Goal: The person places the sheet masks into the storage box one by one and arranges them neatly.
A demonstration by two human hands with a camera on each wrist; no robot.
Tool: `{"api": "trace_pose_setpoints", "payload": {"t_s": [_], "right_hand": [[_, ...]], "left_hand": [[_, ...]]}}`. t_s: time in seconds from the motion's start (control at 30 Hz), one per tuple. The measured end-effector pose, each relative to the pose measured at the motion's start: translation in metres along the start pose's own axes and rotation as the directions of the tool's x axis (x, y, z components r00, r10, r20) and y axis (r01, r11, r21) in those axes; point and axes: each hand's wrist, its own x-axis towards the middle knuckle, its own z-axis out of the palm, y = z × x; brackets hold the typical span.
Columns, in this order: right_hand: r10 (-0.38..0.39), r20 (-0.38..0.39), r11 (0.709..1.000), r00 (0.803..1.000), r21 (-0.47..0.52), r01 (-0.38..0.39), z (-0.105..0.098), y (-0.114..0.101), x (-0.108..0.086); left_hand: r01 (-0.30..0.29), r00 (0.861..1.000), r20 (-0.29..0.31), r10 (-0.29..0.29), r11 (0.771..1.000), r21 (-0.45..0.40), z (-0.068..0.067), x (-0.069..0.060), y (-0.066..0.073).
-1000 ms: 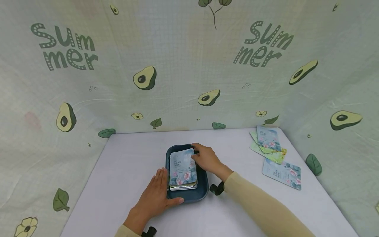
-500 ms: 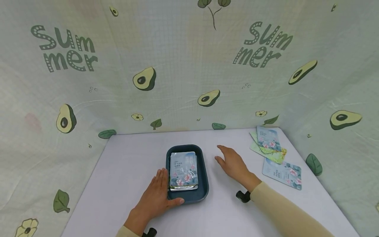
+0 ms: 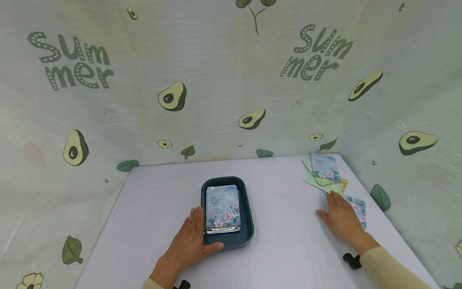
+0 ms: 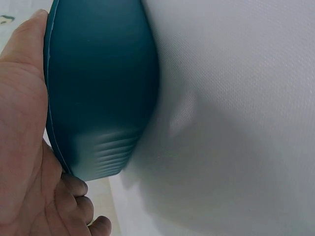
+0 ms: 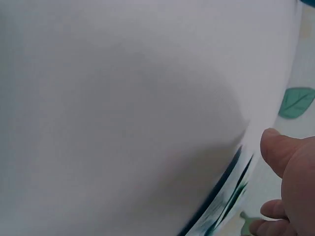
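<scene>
My left hand (image 3: 189, 241) rests at the near left corner of a dark blue tray (image 3: 231, 241), its fingers straight along the left side and the thumb over the front rim. Inside the tray lies a stack of flat packets, topped by a blue flower-printed packet (image 3: 223, 206). Over on the right, my right hand (image 3: 341, 218) is above another blue flower-printed packet (image 3: 357, 208), covering much of it. In the right wrist view the thumb (image 5: 278, 152) stands apart from the fingers, above the packet edges (image 5: 221, 201); contact there cannot be told.
Just beyond the right hand, a blue packet (image 3: 325, 166) lies over green packets (image 3: 325, 186) near the table's far right corner. A patterned cloth (image 3: 216, 80) hangs behind and beside the white table (image 3: 281, 241).
My right hand has left the stack in the tray and moved right to the lone blue packet. The top packet now lies straighter on the stack. My left hand stays at the tray.
</scene>
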Motion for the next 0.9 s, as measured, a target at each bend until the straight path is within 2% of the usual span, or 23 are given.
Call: {"api": "trace_pose_setpoints", "payload": {"t_s": [0.17,0.37,0.47,0.57,0.73,0.9], "right_hand": [[0.099,0.037,0.994,0.994,-0.05,-0.097,-0.004,0.032,-0.012],[0.101,0.018,0.994,0.995,-0.048,-0.1,-0.005,0.045,-0.008],[0.08,0.005,0.996,0.997,-0.026,-0.08,-0.005,0.047,0.005],[0.067,0.023,0.998,0.998,-0.001,-0.067,-0.004,0.05,0.026],[0.083,0.122,0.995,0.989,0.039,-0.088,0.0,0.055,0.061],[0.119,0.215,0.988,0.969,0.07,-0.136,0.008,0.055,0.085]], "left_hand": [[0.008,1.0,-0.002,-0.008,1.0,-0.004,-0.001,-0.002,0.0],[0.017,1.0,-0.008,-0.017,1.0,-0.01,-0.001,-0.005,-0.001],[0.022,1.0,-0.009,-0.022,1.0,-0.01,-0.002,-0.006,-0.001],[0.025,1.0,-0.01,-0.025,1.0,-0.013,-0.001,-0.006,-0.002],[0.017,1.0,-0.012,-0.017,1.0,-0.024,-0.002,-0.004,-0.002],[0.008,1.0,-0.008,-0.009,0.999,-0.034,0.0,-0.002,-0.001]]}}
